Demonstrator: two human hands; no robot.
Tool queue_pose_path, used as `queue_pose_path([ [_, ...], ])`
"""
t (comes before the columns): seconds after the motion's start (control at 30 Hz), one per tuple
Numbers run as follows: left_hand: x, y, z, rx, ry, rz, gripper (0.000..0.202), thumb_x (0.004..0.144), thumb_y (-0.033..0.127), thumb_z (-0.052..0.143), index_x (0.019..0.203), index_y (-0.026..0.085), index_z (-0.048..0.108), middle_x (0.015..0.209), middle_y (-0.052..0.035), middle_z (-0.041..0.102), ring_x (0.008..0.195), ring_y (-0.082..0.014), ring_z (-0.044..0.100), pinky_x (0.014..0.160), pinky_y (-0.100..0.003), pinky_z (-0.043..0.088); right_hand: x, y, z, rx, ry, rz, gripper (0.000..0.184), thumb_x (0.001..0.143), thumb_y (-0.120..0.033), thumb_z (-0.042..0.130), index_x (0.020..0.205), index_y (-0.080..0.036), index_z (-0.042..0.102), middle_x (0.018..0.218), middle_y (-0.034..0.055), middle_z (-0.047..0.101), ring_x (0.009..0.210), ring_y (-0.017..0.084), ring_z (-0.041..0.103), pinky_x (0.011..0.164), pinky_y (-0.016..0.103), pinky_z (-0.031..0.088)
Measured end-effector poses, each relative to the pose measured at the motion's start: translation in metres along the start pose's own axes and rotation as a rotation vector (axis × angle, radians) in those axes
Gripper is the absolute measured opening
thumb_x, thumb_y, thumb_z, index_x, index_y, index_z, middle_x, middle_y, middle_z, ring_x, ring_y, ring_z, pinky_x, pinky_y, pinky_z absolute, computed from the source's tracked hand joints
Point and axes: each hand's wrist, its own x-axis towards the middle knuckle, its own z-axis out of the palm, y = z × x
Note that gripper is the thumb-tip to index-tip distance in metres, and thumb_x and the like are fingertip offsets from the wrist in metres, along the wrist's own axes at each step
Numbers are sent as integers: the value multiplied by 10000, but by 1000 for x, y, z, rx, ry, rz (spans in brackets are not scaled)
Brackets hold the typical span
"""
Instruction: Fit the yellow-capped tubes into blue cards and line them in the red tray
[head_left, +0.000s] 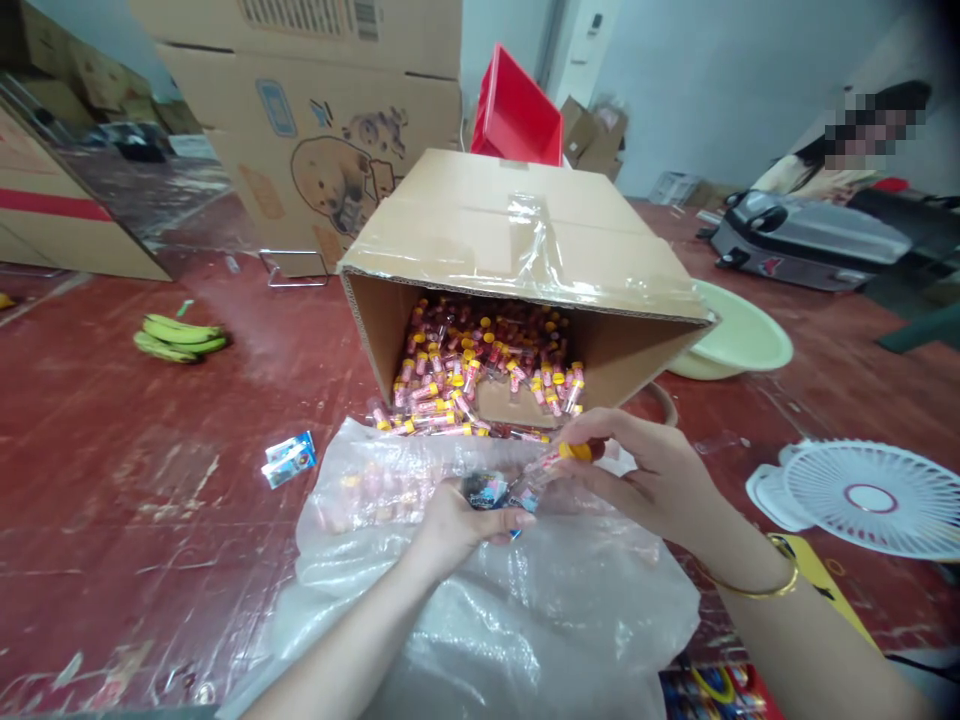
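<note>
My right hand (649,470) pinches a small clear tube with a yellow cap (559,458), tilted down to the left. My left hand (461,520) is closed around a small dark printed packet (486,490) that meets the tube's lower end. Both hands hover over a crumpled clear plastic bag (525,610). Just behind them lies a cardboard box (525,240) on its side, its mouth facing me, with several yellow-capped tubes (480,375) spilling out.
A blue printed packet (289,458) lies on the red floor to the left, bananas (180,338) farther left. A white fan (862,495) and pale green basin (739,340) sit to the right. A large carton, a red bin (517,110) and a seated person stand behind.
</note>
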Motion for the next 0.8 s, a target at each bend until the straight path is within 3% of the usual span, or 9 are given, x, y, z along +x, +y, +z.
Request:
queue_pose_path([
  [0.1, -3, 2, 2, -21, -10, 11, 263, 582, 336, 854, 681, 142, 706, 603, -31, 653, 573, -169, 612, 551, -279, 528, 2, 8, 9, 194, -7, 86, 144, 843, -260, 662, 910, -223, 539, 813, 15, 651, 659, 115, 587, 589, 242, 481],
  [0.2, -7, 5, 7, -117, -32, -59, 334, 628, 378, 831, 829, 133, 725, 775, -104, 727, 713, -227, 681, 587, -308, 558, 2, 20, 21, 461, 40, 232, 176, 855, -333, 642, 853, -219, 507, 779, 16, 637, 660, 126, 602, 570, 242, 496],
  [0.37, -7, 8, 16, -299, -88, -153, 409, 687, 366, 802, 999, 119, 710, 1014, -169, 723, 846, -241, 697, 617, -294, 569, -9, 31, 35, 586, 48, 353, 269, 849, -447, 627, 766, -202, 553, 753, 24, 630, 665, 134, 583, 608, 264, 499],
  [0.53, -1, 12, 29, -421, -70, -198, 375, 696, 359, 801, 961, 108, 714, 896, -137, 735, 742, -192, 687, 632, -275, 561, -29, 24, 51, 622, 15, 345, 227, 859, -433, 615, 882, -214, 562, 924, 49, 601, 855, 171, 595, 742, 310, 521],
  [0.57, 0, 14, 32, -448, -56, -190, 373, 684, 361, 810, 945, 112, 714, 863, -125, 734, 714, -183, 679, 620, -271, 558, -34, 21, 56, 617, 11, 351, 286, 807, -431, 678, 954, -226, 544, 1003, 58, 581, 902, 183, 591, 747, 314, 533],
  [0.67, 2, 17, 40, -493, -39, -156, 339, 665, 349, 826, 884, 116, 714, 833, -108, 729, 671, -157, 648, 592, -257, 548, -45, 11, 72, 599, 32, 421, 727, 607, -328, 847, 1172, -281, 391, 1167, 77, 518, 1001, 220, 584, 753, 333, 567],
  [0.7, 2, 18, 41, -498, -46, -147, 326, 661, 347, 829, 856, 112, 713, 827, -108, 728, 659, -151, 638, 591, -257, 546, -47, 9, 77, 586, 54, 447, 780, 592, -277, 850, 1189, -292, 349, 1164, 75, 518, 1000, 222, 590, 745, 334, 572],
  [0.8, 2, 18, 42, -503, -53, -129, 353, 652, 365, 834, 855, 101, 716, 798, -102, 725, 643, -142, 632, 624, -258, 539, -50, 7, 85, 488, 158, 442, 681, 645, -147, 751, 1163, -288, 333, 1089, 53, 522, 928, 198, 599, 714, 319, 566],
])
